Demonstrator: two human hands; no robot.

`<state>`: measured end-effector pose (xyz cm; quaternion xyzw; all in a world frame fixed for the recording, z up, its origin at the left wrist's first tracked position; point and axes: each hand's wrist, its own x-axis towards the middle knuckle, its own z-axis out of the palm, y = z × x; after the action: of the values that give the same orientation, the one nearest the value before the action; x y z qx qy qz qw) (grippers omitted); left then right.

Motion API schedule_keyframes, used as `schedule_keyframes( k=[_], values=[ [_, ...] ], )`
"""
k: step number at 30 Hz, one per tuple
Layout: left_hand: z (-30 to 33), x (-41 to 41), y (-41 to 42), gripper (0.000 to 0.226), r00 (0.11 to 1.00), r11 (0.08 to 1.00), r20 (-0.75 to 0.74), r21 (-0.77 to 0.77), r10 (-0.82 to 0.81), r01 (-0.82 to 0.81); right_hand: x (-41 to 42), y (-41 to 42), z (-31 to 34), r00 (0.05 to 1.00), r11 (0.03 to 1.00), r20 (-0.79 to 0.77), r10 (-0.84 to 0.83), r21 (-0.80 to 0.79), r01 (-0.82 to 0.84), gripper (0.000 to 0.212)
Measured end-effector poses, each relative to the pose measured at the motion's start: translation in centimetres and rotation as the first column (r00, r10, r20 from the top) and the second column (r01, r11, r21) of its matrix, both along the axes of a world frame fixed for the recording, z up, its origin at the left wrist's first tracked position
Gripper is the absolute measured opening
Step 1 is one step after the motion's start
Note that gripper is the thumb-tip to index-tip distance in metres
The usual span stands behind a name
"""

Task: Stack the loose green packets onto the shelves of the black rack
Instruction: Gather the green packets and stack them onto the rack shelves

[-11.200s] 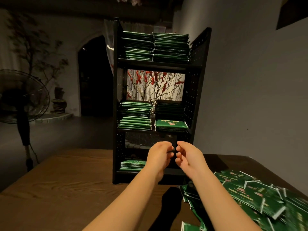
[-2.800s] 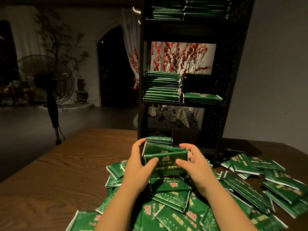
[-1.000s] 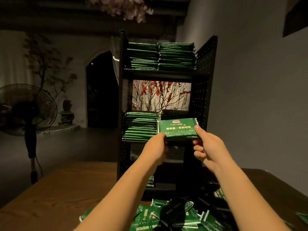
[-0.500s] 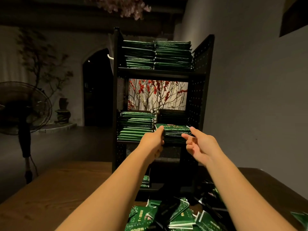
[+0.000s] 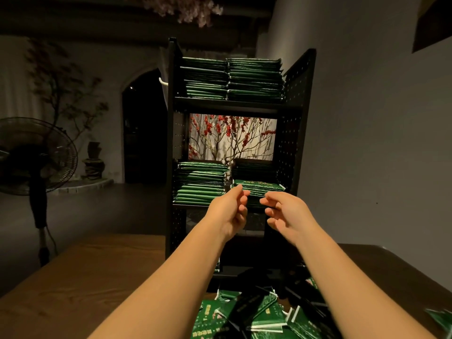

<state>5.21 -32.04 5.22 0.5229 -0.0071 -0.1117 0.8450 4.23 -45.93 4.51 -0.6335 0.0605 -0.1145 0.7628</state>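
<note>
Both the left hand (image 5: pixel 231 211) and the right hand (image 5: pixel 285 212) hang loosely curled and empty just before the short front pile (image 5: pixel 259 188) on the black rack (image 5: pixel 297 133), while many loose green packets (image 5: pixel 247 316) below the hands wait for stacking.

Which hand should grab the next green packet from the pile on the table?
Probably the right hand. Both hands hold nothing in front of the middle shelf, but most of the loose packets lie below and to the right, under the right arm. The left hand would work nearly as well.
</note>
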Motion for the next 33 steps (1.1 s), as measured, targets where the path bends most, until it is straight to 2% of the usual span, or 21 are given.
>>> schedule_keyframes(
  k=[3, 7, 12, 17, 21, 25, 27, 29, 33],
  values=[
    [-0.2, -0.2, -0.2, 0.019, 1.000, 0.999, -0.007, -0.047, 0.003, -0.004, 0.2, -0.2, 0.0, 1.000, 1.000, -0.012, -0.001, 0.008, 0.001, 0.014],
    [-0.5, -0.1, -0.3, 0.008, 0.999, 1.000, -0.020, -0.006, 0.025, -0.026, 0.2, -0.6, 0.2, 1.000, 0.999, -0.009, -0.021, 0.028, 0.021, 0.018],
    [-0.9, -0.6, 0.2, 0.009, 1.000, 0.998, 0.014, 0.068, -0.017, 0.016, -0.4, -0.6, 0.4, 1.000, 0.999, 0.007, -0.010, 0.036, 0.010, 0.021],
    [-1.9, -1.7, 1.7, 0.009, 0.973, 0.945, 0.229, 0.321, -0.013, -0.063, -2.0, 0.8, -0.5, 0.998, 0.985, 0.030, -0.050, -0.161, 0.054, 0.009],
    [-3.9, -3.1, 3.8, 0.011, 0.913, 0.856, 0.406, 0.483, -0.034, -0.183, -4.0, 4.1, -2.5, 0.990, 0.942, 0.086, 0.108, -0.328, -0.075, 0.013],
    [-6.4, -4.4, 6.6, 0.012, 0.867, 0.762, 0.494, 0.586, -0.066, -0.276, -5.2, 6.8, -5.1, 0.985, 0.885, 0.054, 0.165, -0.449, -0.124, 0.014],
    [-8.1, -5.0, 8.4, 0.013, 0.858, 0.695, 0.508, 0.645, -0.080, -0.317, -5.8, 7.8, -6.7, 0.981, 0.849, 0.021, 0.192, -0.506, -0.155, 0.014],
    [-9.9, -5.5, 10.1, 0.010, 0.861, 0.641, 0.499, 0.695, -0.102, -0.327, -6.1, 8.3, -8.3, 0.976, 0.772, -0.015, 0.217, -0.609, -0.181, 0.014],
    [-13.8, -7.0, 12.8, 0.008, 0.875, 0.529, 0.462, 0.783, -0.141, -0.328, -6.6, 8.8, -12.3, 0.971, 0.502, -0.072, 0.227, -0.846, -0.180, 0.011]
  ],
)
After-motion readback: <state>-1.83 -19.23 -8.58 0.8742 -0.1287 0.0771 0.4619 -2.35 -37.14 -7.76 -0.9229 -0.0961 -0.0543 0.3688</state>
